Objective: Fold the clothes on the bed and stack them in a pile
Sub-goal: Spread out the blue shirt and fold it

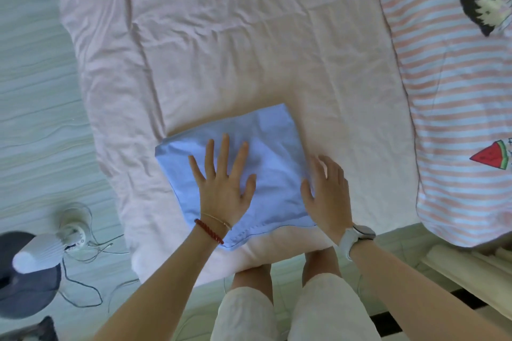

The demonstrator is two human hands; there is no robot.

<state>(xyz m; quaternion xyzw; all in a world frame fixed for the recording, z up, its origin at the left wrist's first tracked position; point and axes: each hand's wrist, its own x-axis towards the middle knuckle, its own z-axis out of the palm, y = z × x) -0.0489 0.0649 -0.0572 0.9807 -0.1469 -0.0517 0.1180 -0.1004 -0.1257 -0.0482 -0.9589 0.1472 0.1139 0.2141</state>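
The folded blue garment, lying near the foot edge of the pink bed, is pressed flat by the spread-fingered left hand and edged by the straight-fingered right hand; being soft, light and floppy, it is probably best lifted from beneath its two side edges.

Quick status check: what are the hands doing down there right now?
Left hand flat, pressing folded blue garment. Right hand open at its right edge. Striped quilt lies apart, nothing blocking.
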